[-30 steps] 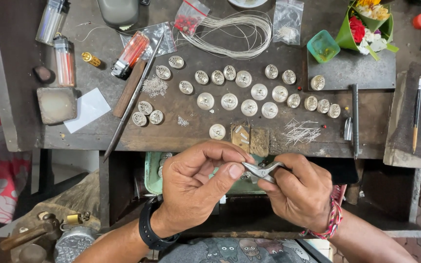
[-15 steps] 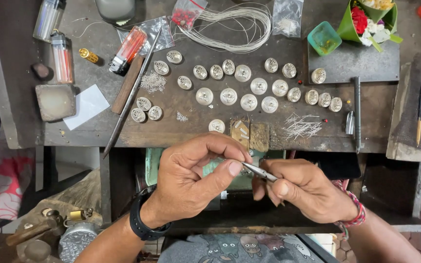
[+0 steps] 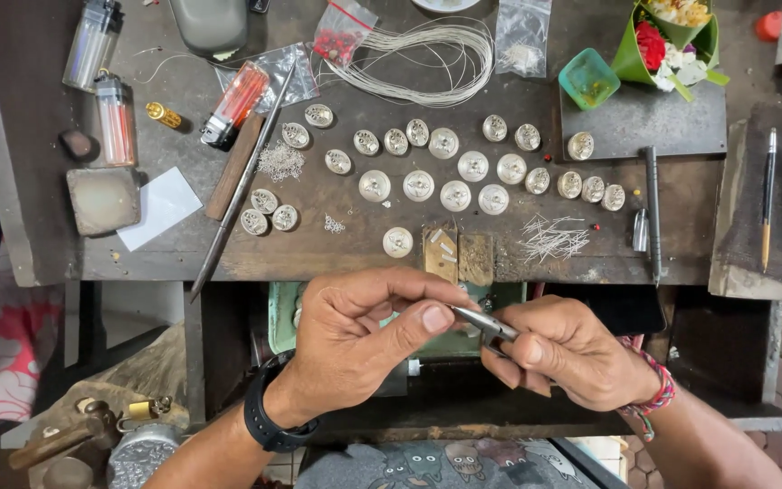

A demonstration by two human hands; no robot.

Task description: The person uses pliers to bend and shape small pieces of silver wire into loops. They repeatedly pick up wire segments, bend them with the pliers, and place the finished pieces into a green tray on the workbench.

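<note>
This is a small jewellery workshop. The worn wooden worktop (image 3: 228, 258) carries rows of round silver pieces (image 3: 445, 172), a coil of thin silver wire (image 3: 427, 54), small cut wire bits (image 3: 549, 237), gas lighters (image 3: 115, 118) and hand tools like a long file (image 3: 242, 186).

My right hand (image 3: 572, 353) grips slim metal pliers (image 3: 486, 322) whose tips meet my left hand (image 3: 364, 340) at thumb and forefinger, just below the wooden bench (image 3: 183, 254) carrying rows of round silver pieces (image 3: 436, 167) and coiled wire (image 3: 427, 54).
</note>
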